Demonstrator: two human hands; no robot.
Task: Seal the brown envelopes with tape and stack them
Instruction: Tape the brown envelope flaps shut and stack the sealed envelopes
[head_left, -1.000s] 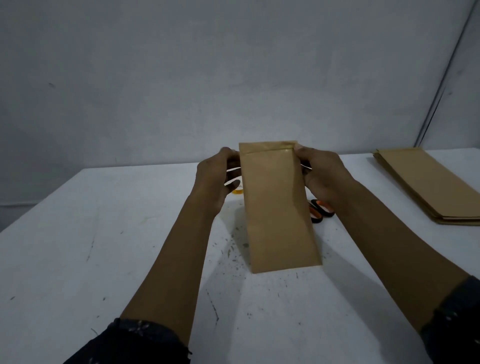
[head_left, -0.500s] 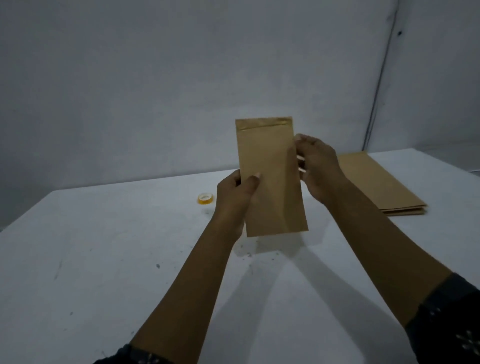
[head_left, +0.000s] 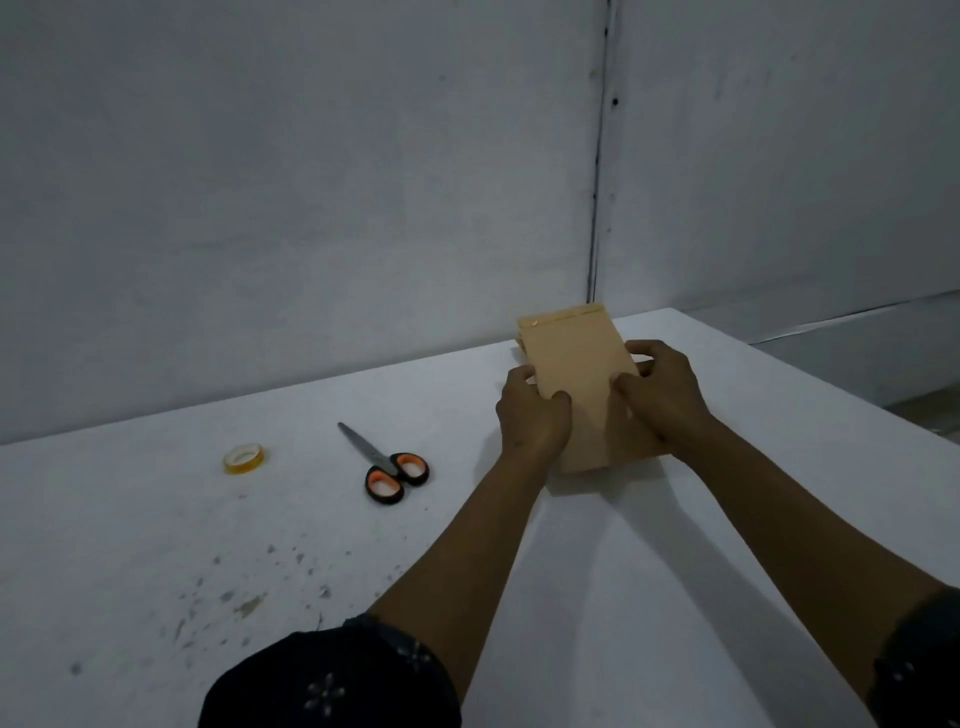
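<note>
A brown envelope (head_left: 579, 364) with its top flap taped lies over the stack of brown envelopes (head_left: 520, 345) at the table's far right; only a sliver of the stack shows at its left edge. My left hand (head_left: 532, 415) grips the envelope's left edge, thumb on top. My right hand (head_left: 662, 392) grips its right edge, thumb on the paper. A small roll of clear tape (head_left: 243, 458) sits on the table to the left.
Scissors (head_left: 387, 465) with black and orange handles lie between the tape roll and my left arm. The white table (head_left: 156, 545) has dark specks near its front left. Its right edge drops off beyond my right arm; a grey wall stands behind.
The envelope was held upright in the air before me; both hands have carried it right and lowered it onto the stack. My view has swung to the right.
</note>
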